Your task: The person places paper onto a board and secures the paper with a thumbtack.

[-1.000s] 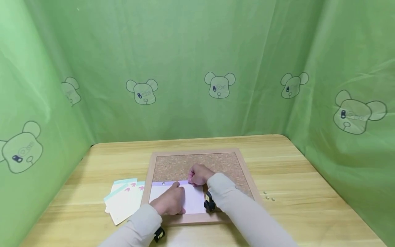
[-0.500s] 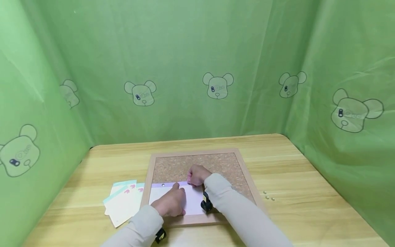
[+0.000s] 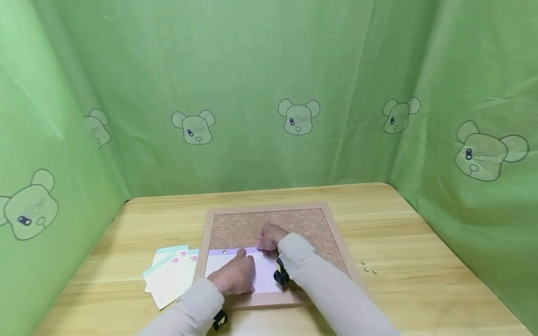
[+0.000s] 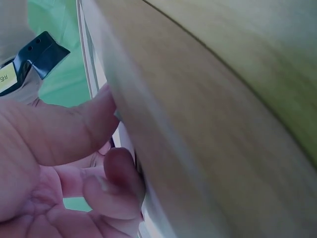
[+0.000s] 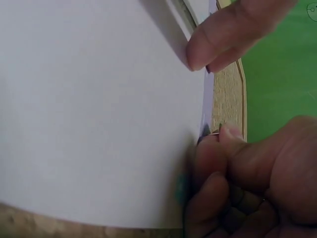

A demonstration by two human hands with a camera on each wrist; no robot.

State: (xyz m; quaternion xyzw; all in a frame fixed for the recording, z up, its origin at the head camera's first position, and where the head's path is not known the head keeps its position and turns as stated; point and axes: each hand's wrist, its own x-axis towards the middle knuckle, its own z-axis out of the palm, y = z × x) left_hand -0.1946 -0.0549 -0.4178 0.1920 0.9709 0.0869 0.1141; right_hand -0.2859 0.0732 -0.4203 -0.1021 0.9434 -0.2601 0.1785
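A white sheet of paper with a purple top strip point(image 3: 269, 275) lies on the lower left of a wood-framed cork board point(image 3: 237, 226). My left hand point(image 3: 236, 274) rests on the sheet. In the right wrist view its straight fingers point(image 5: 225, 32) touch the paper by the purple strip. At the strip's right end, my right hand point(image 3: 271, 238) pinches a thumbtack point(image 5: 215, 133) between thumb and curled finger; only a thin golden edge shows, and whether its point is in the board is hidden. Another round thumbtack point(image 3: 224, 252) sits in the strip's left end.
Several small loose thumbtacks point(image 3: 366, 270) lie on the wooden table point(image 3: 391, 224) right of the board. Left of it, overlapping white cards with teal strips and pink prints point(image 3: 172, 277) are fanned out. Green curtains point(image 3: 248, 154) surround the table at the back and sides.
Both hands keep almost the same place on the sheet. The whole head view shifts slightly; nothing is let go or taken hold of.
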